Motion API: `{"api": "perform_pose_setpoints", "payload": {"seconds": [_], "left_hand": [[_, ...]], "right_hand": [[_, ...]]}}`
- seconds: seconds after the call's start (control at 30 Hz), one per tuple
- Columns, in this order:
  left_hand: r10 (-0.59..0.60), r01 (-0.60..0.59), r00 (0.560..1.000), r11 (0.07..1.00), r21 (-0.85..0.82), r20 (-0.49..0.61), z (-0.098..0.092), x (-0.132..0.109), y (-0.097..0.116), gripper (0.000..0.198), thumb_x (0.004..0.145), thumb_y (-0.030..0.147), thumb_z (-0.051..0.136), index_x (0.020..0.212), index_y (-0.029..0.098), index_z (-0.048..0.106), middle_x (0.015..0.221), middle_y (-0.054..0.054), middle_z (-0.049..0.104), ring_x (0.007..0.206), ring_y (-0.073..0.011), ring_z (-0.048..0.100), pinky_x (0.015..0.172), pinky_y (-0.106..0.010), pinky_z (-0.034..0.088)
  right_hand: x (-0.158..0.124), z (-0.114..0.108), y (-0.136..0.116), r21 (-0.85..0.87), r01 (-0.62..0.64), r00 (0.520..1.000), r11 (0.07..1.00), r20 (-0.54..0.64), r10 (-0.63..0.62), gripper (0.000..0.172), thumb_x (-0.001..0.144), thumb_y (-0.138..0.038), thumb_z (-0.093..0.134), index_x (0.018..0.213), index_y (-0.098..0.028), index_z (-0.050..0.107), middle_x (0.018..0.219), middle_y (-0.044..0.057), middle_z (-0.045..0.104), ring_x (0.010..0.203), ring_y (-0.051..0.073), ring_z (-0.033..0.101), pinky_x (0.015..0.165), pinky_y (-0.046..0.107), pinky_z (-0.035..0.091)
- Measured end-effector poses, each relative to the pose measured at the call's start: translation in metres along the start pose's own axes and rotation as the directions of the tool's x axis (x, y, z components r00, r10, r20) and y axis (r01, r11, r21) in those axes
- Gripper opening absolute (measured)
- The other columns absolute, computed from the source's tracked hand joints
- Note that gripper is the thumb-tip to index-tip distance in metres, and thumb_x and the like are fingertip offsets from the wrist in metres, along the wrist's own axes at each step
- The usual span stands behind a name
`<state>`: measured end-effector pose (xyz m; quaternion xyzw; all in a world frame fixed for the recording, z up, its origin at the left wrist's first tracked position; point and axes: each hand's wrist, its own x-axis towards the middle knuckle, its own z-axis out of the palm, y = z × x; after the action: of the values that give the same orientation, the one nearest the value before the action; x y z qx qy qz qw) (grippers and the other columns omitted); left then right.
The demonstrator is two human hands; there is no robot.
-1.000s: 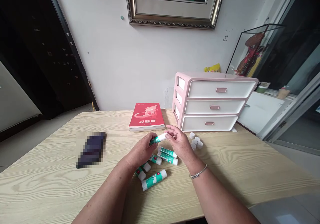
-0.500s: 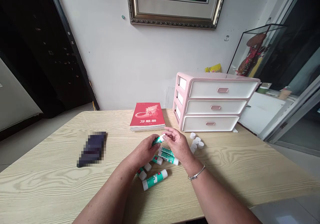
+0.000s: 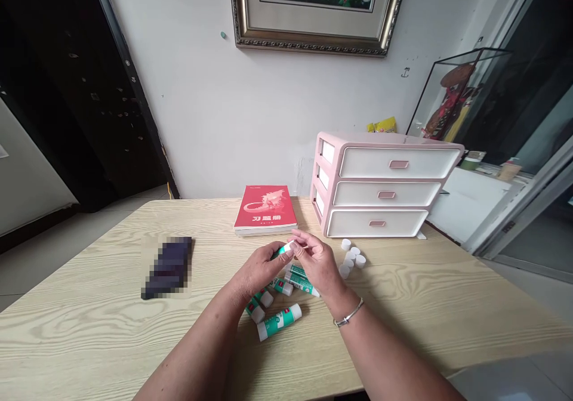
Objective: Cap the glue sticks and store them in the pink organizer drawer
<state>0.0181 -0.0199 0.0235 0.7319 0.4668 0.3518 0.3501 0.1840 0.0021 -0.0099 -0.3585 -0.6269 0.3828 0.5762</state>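
Note:
A green-and-white glue stick (image 3: 282, 250) is wrapped in the fingers of my left hand (image 3: 257, 268). My right hand (image 3: 317, 262) pinches the white end of that same stick between thumb and fingers, partly hiding it. Under and between my hands lie more glue sticks: a capped one (image 3: 280, 322) nearest me, another (image 3: 282, 286) below my left hand, and one (image 3: 301, 283) partly covered by my right hand. Two more poke out beside my left wrist. Right of my right hand sits a loose group of small white caps (image 3: 350, 256).
A red book (image 3: 266, 207) lies at the back of the wooden table (image 3: 89, 329). Beside it stands a pink-and-white drawer unit (image 3: 387, 195) with a yellow packet (image 3: 382, 125) behind its top. A dark blurred item (image 3: 169, 267) rests on the left.
My right fingers have closed in further on the white end of the glue stick. The view has shifted slightly; the loose sticks and caps lie as before.

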Motion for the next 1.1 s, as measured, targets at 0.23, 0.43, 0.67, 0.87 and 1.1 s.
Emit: {"api": "perform_pose_setpoints", "payload": {"seconds": [0.23,0.43,0.67,0.87,1.1], "left_hand": [[-0.265,0.237,0.939,0.961,-0.146,-0.220,-0.005,0.001,-0.001,0.059,0.081,0.075,0.050,0.068,0.018,0.058,0.061,0.001,0.055,0.059,-0.0148,0.050,0.057,-0.026,0.038],[-0.300,0.225,0.899,0.941,-0.253,-0.318,-0.013,0.002,-0.012,0.052,0.081,0.068,0.055,0.064,0.019,0.055,0.059,0.002,0.051,0.057,-0.0134,0.046,0.055,-0.025,0.035],[-0.332,0.147,0.874,0.878,-0.456,-0.356,-0.014,0.004,-0.022,0.042,0.082,0.057,0.055,0.063,0.019,0.055,0.057,0.002,0.050,0.053,-0.0120,0.042,0.050,-0.024,0.033],[-0.314,0.076,0.873,0.842,-0.533,-0.372,-0.015,0.007,-0.025,0.044,0.085,0.053,0.048,0.057,0.019,0.053,0.051,0.002,0.048,0.045,-0.0113,0.040,0.047,-0.026,0.034],[-0.275,0.021,0.887,0.826,-0.564,-0.370,-0.015,0.007,-0.025,0.049,0.088,0.051,0.041,0.049,0.021,0.048,0.041,0.003,0.042,0.039,-0.0105,0.038,0.043,-0.025,0.031]], "right_hand": [[0.008,-0.021,0.000,-0.012,-0.033,0.964,0.999,-0.264,0.029,0.042,0.095,-0.052,0.052,0.116,-0.019,0.066,0.090,0.007,0.072,0.080,0.019,0.063,0.065,0.028,0.050],[0.016,-0.035,0.001,0.055,-0.063,0.935,0.996,-0.346,0.078,0.041,0.092,-0.054,0.055,0.110,-0.019,0.066,0.071,0.001,0.066,0.066,0.015,0.059,0.067,0.028,0.048],[0.013,-0.033,-0.006,0.060,-0.092,0.931,0.994,-0.349,0.107,0.041,0.091,-0.056,0.056,0.106,-0.019,0.067,0.063,-0.002,0.061,0.061,0.014,0.055,0.064,0.027,0.046],[0.011,-0.030,-0.005,0.040,-0.103,0.939,0.994,-0.325,0.111,0.043,0.090,-0.057,0.055,0.104,-0.018,0.067,0.060,-0.002,0.059,0.059,0.014,0.055,0.061,0.026,0.046],[0.011,-0.027,0.001,-0.008,-0.127,0.952,0.992,-0.283,0.120,0.045,0.090,-0.058,0.053,0.104,-0.017,0.067,0.058,-0.002,0.059,0.057,0.014,0.054,0.059,0.025,0.045]]}}
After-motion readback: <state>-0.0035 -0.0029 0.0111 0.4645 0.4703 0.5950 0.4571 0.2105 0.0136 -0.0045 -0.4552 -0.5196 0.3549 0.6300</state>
